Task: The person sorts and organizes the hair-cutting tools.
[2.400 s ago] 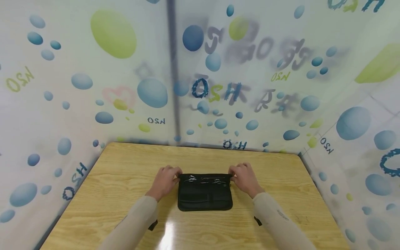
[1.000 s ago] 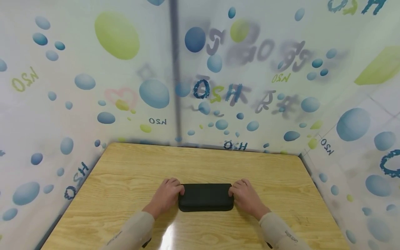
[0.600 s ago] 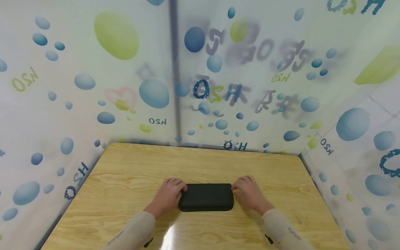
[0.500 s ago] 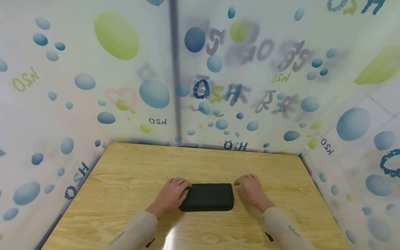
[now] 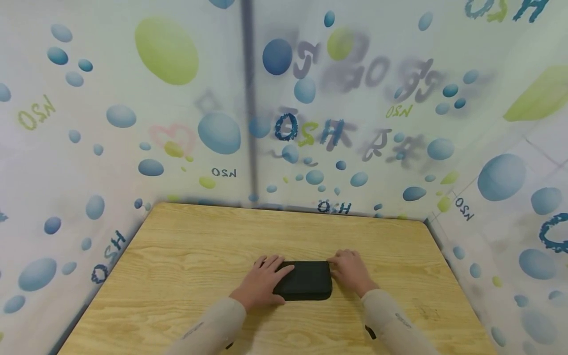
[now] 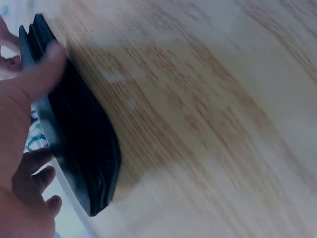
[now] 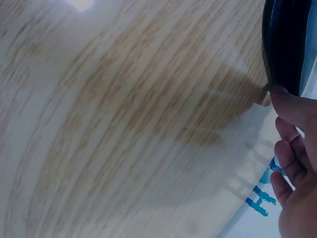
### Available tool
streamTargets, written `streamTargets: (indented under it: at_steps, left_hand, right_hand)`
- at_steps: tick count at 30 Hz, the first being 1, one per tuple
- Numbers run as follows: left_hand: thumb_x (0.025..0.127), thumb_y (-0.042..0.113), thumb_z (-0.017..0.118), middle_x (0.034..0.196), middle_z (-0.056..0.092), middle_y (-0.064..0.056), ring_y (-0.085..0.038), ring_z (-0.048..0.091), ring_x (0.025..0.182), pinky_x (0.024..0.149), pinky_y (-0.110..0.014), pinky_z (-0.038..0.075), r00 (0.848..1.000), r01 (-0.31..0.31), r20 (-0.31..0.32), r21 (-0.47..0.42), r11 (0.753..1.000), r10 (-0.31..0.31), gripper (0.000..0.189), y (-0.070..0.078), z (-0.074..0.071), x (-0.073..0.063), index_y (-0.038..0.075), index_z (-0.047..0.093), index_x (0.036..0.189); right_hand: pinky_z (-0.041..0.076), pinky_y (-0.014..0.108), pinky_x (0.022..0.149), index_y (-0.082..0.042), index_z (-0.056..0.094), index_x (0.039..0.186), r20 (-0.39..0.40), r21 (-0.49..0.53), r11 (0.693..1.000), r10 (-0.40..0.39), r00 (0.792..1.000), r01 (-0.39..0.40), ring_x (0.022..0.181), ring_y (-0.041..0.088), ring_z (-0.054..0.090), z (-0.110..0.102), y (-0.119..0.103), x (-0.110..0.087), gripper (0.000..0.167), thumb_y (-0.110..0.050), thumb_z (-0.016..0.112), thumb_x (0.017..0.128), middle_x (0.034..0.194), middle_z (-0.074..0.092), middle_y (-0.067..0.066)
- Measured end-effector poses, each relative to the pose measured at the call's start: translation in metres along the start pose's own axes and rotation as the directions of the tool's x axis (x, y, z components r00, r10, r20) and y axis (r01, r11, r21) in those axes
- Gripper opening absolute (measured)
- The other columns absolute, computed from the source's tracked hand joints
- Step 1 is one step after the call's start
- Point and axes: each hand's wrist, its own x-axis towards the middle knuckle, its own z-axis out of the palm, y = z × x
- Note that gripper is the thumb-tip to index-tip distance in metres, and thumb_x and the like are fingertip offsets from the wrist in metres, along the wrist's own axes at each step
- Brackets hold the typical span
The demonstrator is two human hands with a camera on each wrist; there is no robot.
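A black zip wallet (image 5: 306, 281) lies folded over on the wooden table in the head view. My left hand (image 5: 259, 283) rests spread across its left part, the index finger on top and the thumb along the near edge. In the left wrist view, a zip line runs along the wallet's side (image 6: 81, 129), and the thumb (image 6: 44, 74) is blurred. At the far right corner, my right hand (image 5: 351, 270) pinches the wallet between thumb and index finger. The right wrist view shows the other fingers (image 7: 292, 153) bent loosely below; whether a zip pull lies in the pinch is hidden.
The light wooden table (image 5: 199, 236) reaches back to a white wall covering (image 5: 293, 187) printed with blue and green bubbles. A similar covering (image 5: 501, 236) stands along the right side.
The wallet was unfolded, showing its inner pockets, then was folded over. My left hand has since slid rightward onto it and spread. My right hand drew slightly off the corner, then came back to it.
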Motion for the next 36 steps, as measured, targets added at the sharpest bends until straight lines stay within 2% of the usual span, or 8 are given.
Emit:
streamTargets:
  at_steps: [4, 8, 13, 21, 28, 36]
  left_hand:
    - [0.077, 0.058, 0.074, 0.154, 0.041, -0.008, -0.027, 0.038, 0.142, 0.116, -0.053, 0.027, 1.0, 0.029, 0.008, -0.042, 0.999, -0.029, 0.084, -0.003, 0.0, 0.003, 0.027, 0.04, 0.148]
    - [0.077, 0.054, 0.077, 0.152, 0.044, -0.006, -0.025, 0.042, 0.139, 0.114, -0.055, 0.029, 0.999, 0.03, -0.007, -0.07, 0.997, -0.031, 0.082, -0.008, -0.001, 0.005, 0.028, 0.043, 0.147]
    - [0.076, 0.054, 0.077, 0.152, 0.044, -0.005, -0.024, 0.043, 0.139, 0.113, -0.056, 0.03, 0.999, 0.029, -0.011, -0.064, 0.998, -0.03, 0.081, -0.012, -0.001, 0.007, 0.029, 0.043, 0.146]
    - [0.077, 0.056, 0.075, 0.152, 0.044, -0.003, -0.024, 0.043, 0.138, 0.112, -0.055, 0.031, 0.999, 0.031, -0.008, -0.035, 0.999, -0.031, 0.079, -0.01, 0.0, 0.007, 0.031, 0.045, 0.145]
    - [0.078, 0.055, 0.075, 0.152, 0.043, -0.003, -0.025, 0.043, 0.138, 0.112, -0.055, 0.033, 0.999, 0.032, -0.012, -0.044, 0.999, -0.033, 0.078, -0.01, 0.0, 0.005, 0.031, 0.045, 0.145]
    - [0.077, 0.054, 0.076, 0.151, 0.045, -0.004, -0.026, 0.045, 0.136, 0.11, -0.056, 0.034, 0.998, 0.014, -0.054, -0.06, 0.998, -0.017, 0.077, -0.011, 0.003, 0.003, 0.03, 0.047, 0.144]
  right_hand:
    - [0.046, 0.046, 0.091, -0.015, 0.076, 0.103, -0.004, 0.008, 1.0, 0.024, 1.0, -0.024, 0.092, 0.023, 0.061, 0.003, -0.002, 0.002, 0.02, -0.019, 0.076, 0.084, 0.091, 0.068, 0.001]
    - [0.046, 0.046, 0.091, -0.014, 0.076, 0.097, -0.023, 0.041, 0.998, 0.039, 0.999, -0.038, 0.09, 0.022, 0.062, 0.003, -0.003, 0.004, 0.014, -0.017, 0.076, 0.084, 0.088, 0.068, 0.0]
    - [0.046, 0.045, 0.091, -0.014, 0.075, 0.092, -0.046, 0.057, 0.997, 0.05, 0.998, -0.048, 0.088, 0.021, 0.062, 0.006, -0.005, 0.007, 0.009, -0.016, 0.076, 0.084, 0.086, 0.068, -0.001]
    - [0.046, 0.045, 0.09, -0.017, 0.074, 0.087, -0.091, -0.005, 1.0, 0.022, 0.996, -0.022, 0.085, 0.02, 0.062, 0.013, -0.003, 0.009, 0.002, -0.017, 0.075, 0.085, 0.082, 0.066, -0.003]
    - [0.045, 0.045, 0.09, -0.02, 0.066, 0.075, -0.083, -0.015, 1.0, -0.002, 0.997, 0.001, 0.078, 0.017, 0.058, 0.011, 0.002, 0.008, 0.014, -0.018, 0.077, 0.083, 0.074, 0.06, -0.006]
    - [0.046, 0.048, 0.091, -0.022, 0.062, 0.069, -0.082, 0.007, 1.0, -0.011, 0.997, 0.011, 0.073, 0.015, 0.054, 0.007, 0.011, 0.002, 0.02, -0.017, 0.079, 0.079, 0.069, 0.058, -0.008]
